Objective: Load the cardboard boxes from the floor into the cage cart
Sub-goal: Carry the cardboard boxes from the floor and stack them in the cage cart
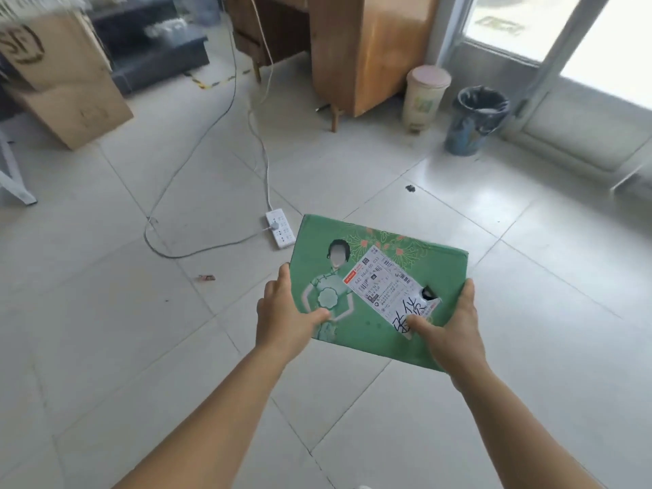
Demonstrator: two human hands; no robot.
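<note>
Both hands hold one flat green cardboard box (381, 273) out in front of the body, above the pale tiled floor (141, 330). The left hand (282, 312) clasps the box's left edge, thumb laid across the top face and the other fingers wrapped out of sight beneath it. The right hand (451, 322) grips the right near corner in the same way, its thumb pressed onto the top and the fingers curled under the edge. The box is tilted, its far side higher than the side nearest the body.

The top face of the box carries a printed figure in a green dress and a white shipping label (391, 287) with barcodes and black handwritten characters; the right thumb touches the near end of that label, and the label is torn near its right edge.

Beyond the hands and a little to their left, a white power strip (280, 229) lies on the floor with a plug in it, and a grey cable (197, 150) loops away from it toward the far side of the room. Far off to the left of the hands stands a large brown cardboard box (67, 82) marked with black letters, blurred. Well ahead of the hands is a wooden cabinet (367, 47) on legs. To the right of that, ahead of the right hand, stand a cream lidded bin (425, 97) and a blue waste bin lined with a dark bag (474, 121), just beside each other near a glazed door (564, 65).
</note>
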